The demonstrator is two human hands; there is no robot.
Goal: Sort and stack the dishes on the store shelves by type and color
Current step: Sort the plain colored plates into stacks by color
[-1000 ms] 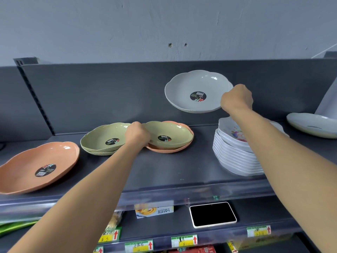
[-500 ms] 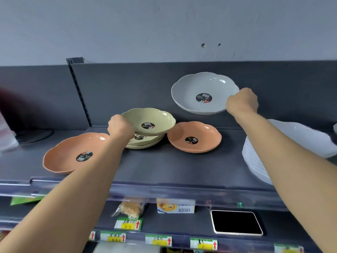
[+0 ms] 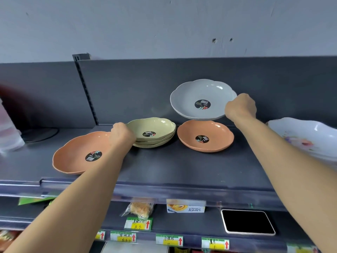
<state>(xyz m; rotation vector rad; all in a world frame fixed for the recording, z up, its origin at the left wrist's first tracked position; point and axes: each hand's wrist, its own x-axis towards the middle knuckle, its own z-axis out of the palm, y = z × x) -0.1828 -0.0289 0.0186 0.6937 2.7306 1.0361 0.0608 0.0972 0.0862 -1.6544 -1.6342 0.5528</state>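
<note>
Plastic by look: light, stiff, glossy, likely slick; best taken at scalloped rim. Gripping grey plate (image 3: 198, 99) by rim in right hand (image 3: 240, 107), aloft above orange plate (image 3: 206, 136) on shelf (image 3: 173, 167); gripping top green plate (image 3: 151, 126) of stack by rim in left hand (image 3: 123, 134).

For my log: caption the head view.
Left hand grips green plate stack; right hand holds grey plate over orange plate.

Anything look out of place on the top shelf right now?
Yes: the left orange dish and the right orange dish sit either side of the green stack, not together. The grey dish is in the air, gripped by the right hand.
</note>
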